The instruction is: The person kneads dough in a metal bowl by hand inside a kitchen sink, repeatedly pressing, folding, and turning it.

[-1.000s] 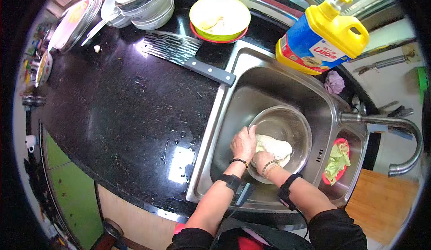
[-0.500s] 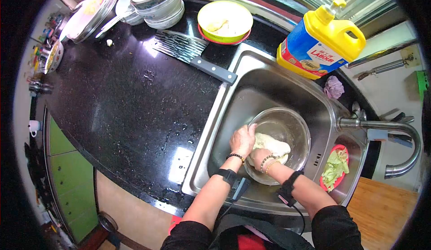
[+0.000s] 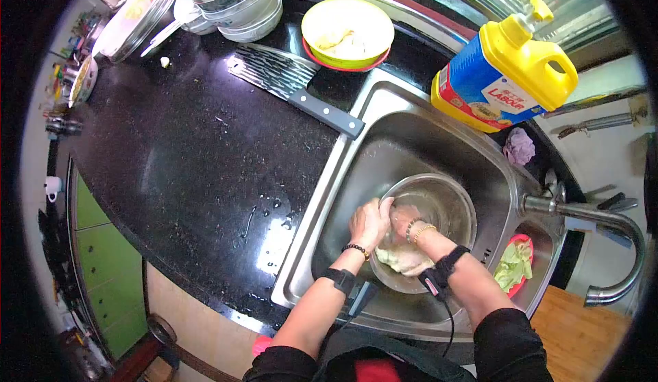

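Observation:
A round metal bowl [image 3: 458, 207] of water stands in the sink basin [image 3: 378, 150]. My left hand [image 3: 370, 224] grips the bowl's left rim, its thumb over the edge. Inside the bowl is my right hand [image 3: 408, 223], its fingers in the water and blurred, close to my left thumb. A pale, whitish-yellow piece of food [image 3: 404, 260] lies in the bowl's near part, below my right wrist, partly under the water; its exact kind is unclear.
A cleaver [image 3: 291, 88] lies with its handle over the sink's left edge. Behind the sink stand a yellow soap jug [image 3: 504, 73] and a yellow bowl [image 3: 348, 32]. The faucet [image 3: 589, 210] arches at right, near a red basket [image 3: 522, 241] with leaves [image 3: 513, 265].
My right hand has moved up and away from the pale piece, which now lies nearer the bowl's front. My left hand stays at the rim. The view has shifted slightly.

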Motion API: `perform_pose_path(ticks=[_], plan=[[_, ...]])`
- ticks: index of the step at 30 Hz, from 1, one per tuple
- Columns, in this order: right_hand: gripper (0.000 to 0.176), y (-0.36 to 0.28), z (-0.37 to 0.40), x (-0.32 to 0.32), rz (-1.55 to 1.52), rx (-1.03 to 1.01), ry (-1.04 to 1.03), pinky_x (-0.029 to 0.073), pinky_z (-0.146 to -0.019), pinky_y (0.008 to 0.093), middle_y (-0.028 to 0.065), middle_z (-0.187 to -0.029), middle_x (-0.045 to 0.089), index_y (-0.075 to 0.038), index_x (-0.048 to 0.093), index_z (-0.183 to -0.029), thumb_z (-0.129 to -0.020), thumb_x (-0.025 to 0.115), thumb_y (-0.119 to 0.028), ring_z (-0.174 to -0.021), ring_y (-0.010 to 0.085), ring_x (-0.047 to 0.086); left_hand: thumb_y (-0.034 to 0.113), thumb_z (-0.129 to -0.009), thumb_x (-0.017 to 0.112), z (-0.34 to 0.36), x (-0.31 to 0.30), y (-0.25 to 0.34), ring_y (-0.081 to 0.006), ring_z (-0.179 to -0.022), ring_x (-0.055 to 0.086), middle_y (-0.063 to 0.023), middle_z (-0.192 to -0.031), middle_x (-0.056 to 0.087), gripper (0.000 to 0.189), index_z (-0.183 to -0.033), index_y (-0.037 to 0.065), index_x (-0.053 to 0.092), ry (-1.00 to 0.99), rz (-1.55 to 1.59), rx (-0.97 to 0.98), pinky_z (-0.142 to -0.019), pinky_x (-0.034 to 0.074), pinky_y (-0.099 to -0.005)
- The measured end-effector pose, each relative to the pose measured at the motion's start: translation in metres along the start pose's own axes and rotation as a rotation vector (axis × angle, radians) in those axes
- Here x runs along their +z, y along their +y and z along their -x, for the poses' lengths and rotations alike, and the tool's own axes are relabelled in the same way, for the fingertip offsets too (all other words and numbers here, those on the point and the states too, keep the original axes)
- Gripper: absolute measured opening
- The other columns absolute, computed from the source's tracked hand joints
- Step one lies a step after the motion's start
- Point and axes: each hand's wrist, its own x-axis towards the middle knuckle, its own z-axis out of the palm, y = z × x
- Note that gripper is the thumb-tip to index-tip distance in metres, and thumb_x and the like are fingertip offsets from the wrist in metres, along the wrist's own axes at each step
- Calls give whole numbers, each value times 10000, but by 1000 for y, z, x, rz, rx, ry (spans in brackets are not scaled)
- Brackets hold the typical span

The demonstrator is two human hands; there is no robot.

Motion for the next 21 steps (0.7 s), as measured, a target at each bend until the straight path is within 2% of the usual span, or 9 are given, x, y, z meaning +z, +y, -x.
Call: perform_pose_path(ticks=[3,5,7,8,11,12,17,20,21], plan=[[567,14,20,2,-94,-33,21,464,-802,384,153,-962,604,-70,573,-1005,-524,769,-297,-916,298,583,418,-864,445,2,1,-3,-423,-731,562,-240,-736,584,442,-750,13,580,9,-17,25,-639,436,-476],[531,30,54,-11,-331,-63,273,471,-774,373,156,-930,603,-63,585,-971,-532,768,-300,-880,294,589,406,-866,452,3,2,-2,-424,-723,563,-241,-740,585,428,-760,11,580,53,-7,17,-632,436,-477],[477,53,69,-4,-554,71,454,467,-758,382,143,-899,602,-68,594,-884,-544,753,-362,-856,307,581,422,-863,433,3,2,-2,-418,-766,574,-240,-770,599,446,-776,16,597,29,-14,-2,-670,449,-486],[481,60,75,-5,-622,163,451,449,-767,386,167,-904,577,-53,559,-900,-555,745,-332,-879,319,559,424,-863,431,3,2,-2,-417,-766,575,-239,-770,599,450,-775,15,596,46,-17,-2,-668,448,-486],[510,68,98,5,-549,166,632,431,-754,394,178,-888,550,-40,516,-928,-544,741,-290,-872,333,531,432,-868,420,3,0,-1,-417,-764,574,-238,-771,599,466,-774,11,595,43,-31,-22,-662,445,-490],[505,67,109,8,-481,55,706,421,-712,406,157,-848,520,-42,486,-936,-550,733,-253,-820,337,515,437,-868,417,3,2,-3,-418,-766,573,-240,-773,598,472,-772,10,594,57,-10,-26,-665,443,-491],[404,37,166,-10,-99,33,643,422,-663,419,123,-846,483,-63,488,-915,-613,704,-221,-780,319,515,449,-867,414,4,6,-3,-418,-780,570,-242,-786,598,487,-767,4,588,44,26,-40,-679,438,-494],[345,25,177,1,-111,157,231,464,-622,410,144,-850,511,-57,464,-944,-721,650,-244,-755,322,570,452,-868,409,4,7,-5,-420,-799,568,-243,-804,598,491,-780,2,584,41,43,-56,-693,437,-492],[345,22,174,7,-106,163,231,464,-622,410,144,-850,511,-57,464,-944,-721,650,-244,-755,322,570,450,-869,406,3,7,-5,-420,-807,567,-243,-815,598,489,-792,1,583,31,43,-62,-700,437,-493]])
